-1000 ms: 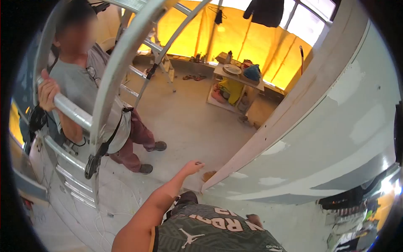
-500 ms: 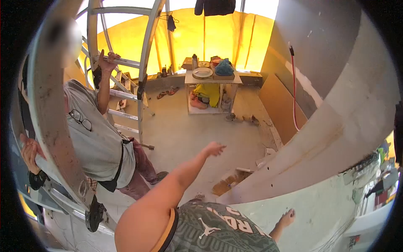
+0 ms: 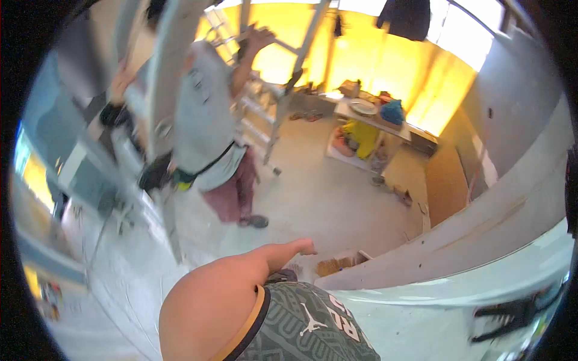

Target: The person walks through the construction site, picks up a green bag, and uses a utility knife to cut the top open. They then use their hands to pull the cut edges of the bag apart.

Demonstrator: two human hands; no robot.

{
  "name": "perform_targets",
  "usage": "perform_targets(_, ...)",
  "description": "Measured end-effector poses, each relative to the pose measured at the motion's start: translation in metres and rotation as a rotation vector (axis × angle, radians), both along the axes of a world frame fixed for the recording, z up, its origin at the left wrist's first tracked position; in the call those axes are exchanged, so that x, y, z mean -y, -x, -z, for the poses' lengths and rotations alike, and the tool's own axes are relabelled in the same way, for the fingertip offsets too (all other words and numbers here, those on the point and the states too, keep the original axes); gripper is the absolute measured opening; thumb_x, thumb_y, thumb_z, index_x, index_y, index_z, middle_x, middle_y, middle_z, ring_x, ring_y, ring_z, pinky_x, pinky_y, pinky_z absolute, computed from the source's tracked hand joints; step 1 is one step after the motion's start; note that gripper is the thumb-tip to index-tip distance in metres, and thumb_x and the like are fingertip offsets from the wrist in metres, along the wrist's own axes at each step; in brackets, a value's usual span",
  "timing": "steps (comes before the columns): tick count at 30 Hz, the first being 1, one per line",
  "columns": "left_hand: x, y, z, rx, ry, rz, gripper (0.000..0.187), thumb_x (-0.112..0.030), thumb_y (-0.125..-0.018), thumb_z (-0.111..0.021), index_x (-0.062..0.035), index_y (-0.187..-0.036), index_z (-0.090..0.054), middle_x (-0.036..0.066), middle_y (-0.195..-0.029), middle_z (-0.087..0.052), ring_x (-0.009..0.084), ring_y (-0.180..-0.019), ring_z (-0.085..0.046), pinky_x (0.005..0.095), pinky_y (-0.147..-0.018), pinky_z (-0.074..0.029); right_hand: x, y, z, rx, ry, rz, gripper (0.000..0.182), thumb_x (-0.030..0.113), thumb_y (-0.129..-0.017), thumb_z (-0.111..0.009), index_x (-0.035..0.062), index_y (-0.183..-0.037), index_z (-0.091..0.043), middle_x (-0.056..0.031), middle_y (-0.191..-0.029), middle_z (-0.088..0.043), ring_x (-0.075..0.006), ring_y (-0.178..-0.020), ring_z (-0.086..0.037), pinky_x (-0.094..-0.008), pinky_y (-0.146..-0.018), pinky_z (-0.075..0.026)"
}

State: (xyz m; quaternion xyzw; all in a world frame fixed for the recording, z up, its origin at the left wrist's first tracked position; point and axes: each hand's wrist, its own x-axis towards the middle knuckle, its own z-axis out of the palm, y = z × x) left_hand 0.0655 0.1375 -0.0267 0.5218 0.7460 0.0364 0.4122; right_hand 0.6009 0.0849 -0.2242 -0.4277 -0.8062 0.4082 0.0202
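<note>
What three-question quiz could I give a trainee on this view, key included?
1. True or false: the bright yellow cloth lies above the top of the pale, boxy table.
2. Fill in: just right of the round white plate, as pictured, is a ____ plastic bag.
3. Which bare hand of the camera wearer is in view, left or right?

Key: 1. False; it is below the tabletop. 2. Blue. 3. Left.

Near ladder (image 3: 165, 78) blurred and cut off at the top edge, left fingers (image 3: 309, 246) indistinct.
</note>
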Motion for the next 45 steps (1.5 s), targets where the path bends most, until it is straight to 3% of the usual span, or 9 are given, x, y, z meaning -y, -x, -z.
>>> perform_targets(13,0.640,-0.189,0.131,-0.043,0.221,-1.037,0.058,-0.052,-0.077,-0.067,0.0037,-0.092,-0.072,0.021,-0.089,-0.072,0.0364,-0.079,-0.070,0.0453,-0.072,-0.057,0.023,0.047,-0.100,0.490,0.269,-0.648,0.027,0.028,-0.095,-0.054,0.0037,-0.102,-0.063,-0.0111,-0.089,-0.068,-0.0262,-0.081,-0.068,-0.0439,-0.067,-0.055)
perform_targets(20,0.829,-0.270,0.078,0.407,0.134,-2.060,0.048,-0.047,-0.083,-0.065,0.0014,-0.087,-0.070,0.015,-0.083,-0.071,0.0268,-0.072,-0.070,0.0455,-0.058,-0.057,0.139,0.167,-0.121,0.604,0.222,-0.982,0.026,0.028,-0.095,-0.054,0.0043,-0.102,-0.063,-0.0101,-0.088,-0.068,-0.0258,-0.080,-0.068,-0.0444,-0.067,-0.055)
perform_targets(26,0.957,-0.280,0.111,0.592,-0.083,-2.123,0.048,-0.050,-0.086,-0.068,-0.0017,-0.090,-0.068,0.010,-0.080,-0.068,0.0231,-0.067,-0.065,0.0390,-0.057,-0.051,0.258,0.360,-0.054,0.717,0.688,-0.620,0.018,0.021,-0.095,-0.053,0.0074,-0.100,-0.063,-0.0082,-0.084,-0.067,-0.0236,-0.071,-0.067,-0.0487,-0.059,-0.055)
perform_targets(28,1.009,-0.262,0.120,0.678,-0.081,-2.185,0.048,-0.047,-0.087,-0.067,-0.0019,-0.102,-0.067,0.010,-0.091,-0.070,0.0226,-0.072,-0.067,0.0386,-0.058,-0.051,0.291,0.430,0.022,0.523,0.697,-0.941,0.032,0.032,-0.089,-0.051,0.0113,-0.109,-0.065,-0.0099,-0.087,-0.066,-0.0256,-0.079,-0.065,-0.0503,-0.069,-0.053)
perform_targets(30,1.067,-0.247,0.113,0.695,0.009,-2.222,0.047,-0.047,-0.088,-0.065,-0.0024,-0.105,-0.066,0.011,-0.091,-0.069,0.0229,-0.072,-0.067,0.0388,-0.057,-0.050,0.391,0.493,-0.021,0.239,-0.592,-1.570,0.029,0.031,-0.090,-0.055,0.0082,-0.104,-0.068,-0.0080,-0.083,-0.067,-0.0217,-0.076,-0.066,-0.0441,-0.068,-0.054)
perform_targets(35,1.199,-0.130,0.086,0.616,0.074,-2.488,0.039,-0.039,-0.090,-0.065,-0.0042,-0.107,-0.064,0.008,-0.086,-0.068,0.0217,-0.068,-0.065,0.0397,-0.057,-0.049,0.593,0.605,-0.138,0.250,0.345,-0.877,0.028,0.025,-0.085,-0.067,0.0036,-0.102,-0.070,-0.0165,-0.096,-0.071,-0.0293,-0.086,-0.069,-0.0399,-0.078,-0.053)
perform_targets(41,1.292,0.053,0.083,0.430,-0.213,-2.327,0.042,-0.039,-0.090,-0.064,-0.0042,-0.113,-0.061,0.008,-0.091,-0.066,0.0168,-0.068,-0.062,0.0323,-0.055,-0.047,0.648,0.686,-0.123,0.199,0.044,-1.095,0.030,0.030,-0.088,-0.061,0.0022,-0.091,-0.071,-0.0112,-0.083,-0.070,-0.0208,-0.071,-0.068,-0.0347,-0.070,-0.054)
perform_targets(43,1.287,0.107,0.077,0.425,-0.231,-2.389,0.040,-0.038,-0.091,-0.063,-0.0051,-0.113,-0.061,0.008,-0.089,-0.066,0.0170,-0.068,-0.062,0.0329,-0.056,-0.048,0.620,0.713,-0.078,0.412,-0.225,-1.576,0.039,0.037,-0.085,-0.062,0.0004,-0.096,-0.069,-0.0218,-0.097,-0.069,-0.0411,-0.085,-0.067,-0.0470,-0.083,-0.052)
perform_targets(45,1.282,0.153,0.099,0.475,-0.340,-2.471,0.040,-0.039,-0.092,-0.061,-0.0055,-0.115,-0.061,0.008,-0.091,-0.067,0.0179,-0.068,-0.063,0.0339,-0.058,-0.049,0.603,0.749,-0.062,0.908,0.020,-1.110,0.032,0.031,-0.084,-0.064,0.0017,-0.095,-0.070,-0.0205,-0.093,-0.070,-0.0392,-0.087,-0.067,-0.0467,-0.081,-0.054)
